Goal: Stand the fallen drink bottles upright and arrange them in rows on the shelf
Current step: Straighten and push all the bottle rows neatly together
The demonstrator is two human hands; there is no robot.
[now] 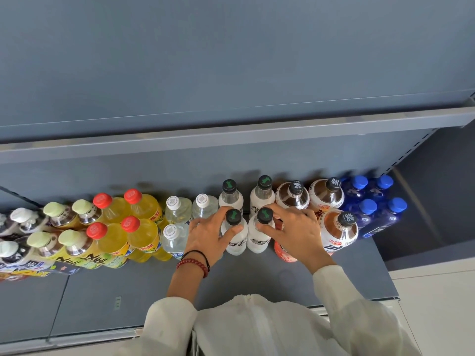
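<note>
Left hand point(208, 236) grips the front-left white bottle point(235, 242), fingers point(223, 209) and thumb curled round its shoulder under the black cap. Right hand point(295, 232) pinches the front-right white bottle point(258, 242) at the neck, and its palm covers part of an orange bottle point(284, 253). Both white bottles stand upright on the shelf point(231, 283), side by side, just in front of two matching back-row bottles point(231, 200). Yellow bottles point(144, 209) stand to the left, blue bottles point(370, 209) to the right, all in rows.
</note>
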